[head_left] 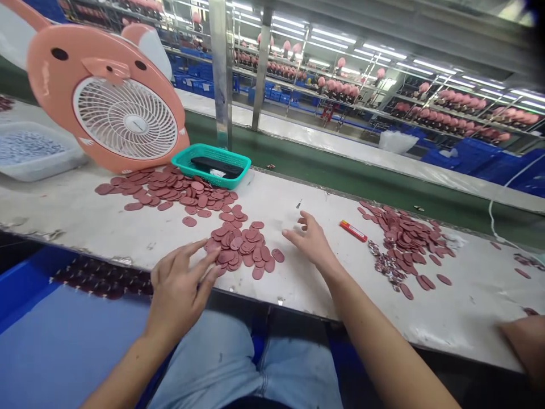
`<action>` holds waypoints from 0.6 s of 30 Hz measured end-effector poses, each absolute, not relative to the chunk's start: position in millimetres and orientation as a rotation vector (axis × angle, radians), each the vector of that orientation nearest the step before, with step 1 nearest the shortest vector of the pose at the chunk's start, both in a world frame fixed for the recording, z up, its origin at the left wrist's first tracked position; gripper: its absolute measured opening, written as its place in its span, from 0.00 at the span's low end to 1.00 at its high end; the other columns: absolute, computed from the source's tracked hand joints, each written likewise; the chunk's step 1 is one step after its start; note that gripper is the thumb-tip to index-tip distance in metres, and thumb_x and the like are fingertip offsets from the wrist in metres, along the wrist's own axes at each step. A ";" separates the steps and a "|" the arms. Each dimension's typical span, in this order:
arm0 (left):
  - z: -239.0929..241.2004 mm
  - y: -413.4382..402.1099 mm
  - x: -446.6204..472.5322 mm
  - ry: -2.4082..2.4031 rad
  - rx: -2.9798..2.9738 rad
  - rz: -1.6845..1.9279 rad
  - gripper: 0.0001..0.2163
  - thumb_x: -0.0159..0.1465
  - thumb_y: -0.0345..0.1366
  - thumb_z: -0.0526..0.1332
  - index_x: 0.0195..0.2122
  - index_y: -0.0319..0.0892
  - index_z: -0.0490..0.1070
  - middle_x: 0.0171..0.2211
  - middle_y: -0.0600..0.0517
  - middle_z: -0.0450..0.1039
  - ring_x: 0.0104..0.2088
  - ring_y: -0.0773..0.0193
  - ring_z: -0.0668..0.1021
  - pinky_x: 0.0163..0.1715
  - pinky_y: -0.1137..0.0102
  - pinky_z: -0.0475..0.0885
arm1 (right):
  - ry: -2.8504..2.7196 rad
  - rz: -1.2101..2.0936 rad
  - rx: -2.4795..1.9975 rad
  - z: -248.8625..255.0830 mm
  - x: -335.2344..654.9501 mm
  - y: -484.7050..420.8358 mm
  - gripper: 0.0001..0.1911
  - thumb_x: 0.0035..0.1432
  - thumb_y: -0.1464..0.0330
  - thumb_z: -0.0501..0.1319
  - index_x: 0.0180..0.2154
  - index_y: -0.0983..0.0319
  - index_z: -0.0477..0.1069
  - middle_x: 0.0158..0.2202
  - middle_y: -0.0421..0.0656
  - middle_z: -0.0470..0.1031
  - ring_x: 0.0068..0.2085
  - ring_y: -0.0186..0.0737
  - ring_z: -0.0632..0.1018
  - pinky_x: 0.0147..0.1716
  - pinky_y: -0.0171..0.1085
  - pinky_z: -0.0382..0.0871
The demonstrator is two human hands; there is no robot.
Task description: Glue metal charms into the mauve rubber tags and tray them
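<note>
Small dark-red oval pieces (238, 244) with tiny holes lie in a loose heap on the white worktop (293, 278) in front of me. At the heap's left edge is my left hand (179, 278), its fingers apart and the fingertips at the nearest pieces; whether they press on one I cannot tell. My right hand (313, 241) hovers to the right of the heap, thumb and forefinger apart, with nothing visible between them. Just beyond its fingertips lies a small thin metal-tipped item (298, 203). A red and yellow stick-like packet (353, 230) lies to its right.
A pink animal-shaped fan (55, 96) and a teal basket (238, 183) stand behind a larger heap of ovals (170, 187). Farther right are more ovals (409, 233) with small shiny metal parts (385, 264). A blue bin (85, 346) sits below left. Another person's arm (528, 341) shows at right.
</note>
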State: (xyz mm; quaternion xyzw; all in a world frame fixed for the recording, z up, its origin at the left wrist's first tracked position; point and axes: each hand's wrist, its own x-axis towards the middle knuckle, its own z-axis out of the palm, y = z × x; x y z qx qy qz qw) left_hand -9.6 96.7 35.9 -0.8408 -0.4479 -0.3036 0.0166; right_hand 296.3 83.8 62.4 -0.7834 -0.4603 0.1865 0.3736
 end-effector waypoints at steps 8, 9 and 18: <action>45.9 112.4 13.8 -1.390 -2.573 -0.785 0.15 0.71 0.44 0.57 0.44 0.49 0.83 0.55 0.43 0.76 0.54 0.39 0.74 0.55 0.42 0.64 | -1.411 0.435 -2.143 67.5 296.2 106.4 0.17 0.68 0.59 0.62 0.52 0.62 0.72 0.53 0.48 0.74 0.52 0.46 0.77 0.52 0.51 0.74; 45.4 115.1 12.5 -1.382 -2.602 -0.782 0.14 0.71 0.45 0.57 0.44 0.49 0.83 0.54 0.44 0.76 0.54 0.40 0.74 0.55 0.43 0.64 | -1.438 0.426 -2.154 68.8 298.7 105.3 0.17 0.68 0.59 0.62 0.53 0.62 0.72 0.54 0.48 0.74 0.52 0.46 0.77 0.52 0.51 0.75; 29.7 144.9 0.8 -1.291 -2.758 -0.773 0.15 0.69 0.44 0.56 0.46 0.49 0.81 0.51 0.42 0.78 0.52 0.39 0.76 0.47 0.46 0.70 | -1.542 0.294 -2.216 107.5 384.8 147.6 0.17 0.69 0.61 0.62 0.55 0.61 0.71 0.56 0.48 0.73 0.53 0.46 0.77 0.52 0.51 0.75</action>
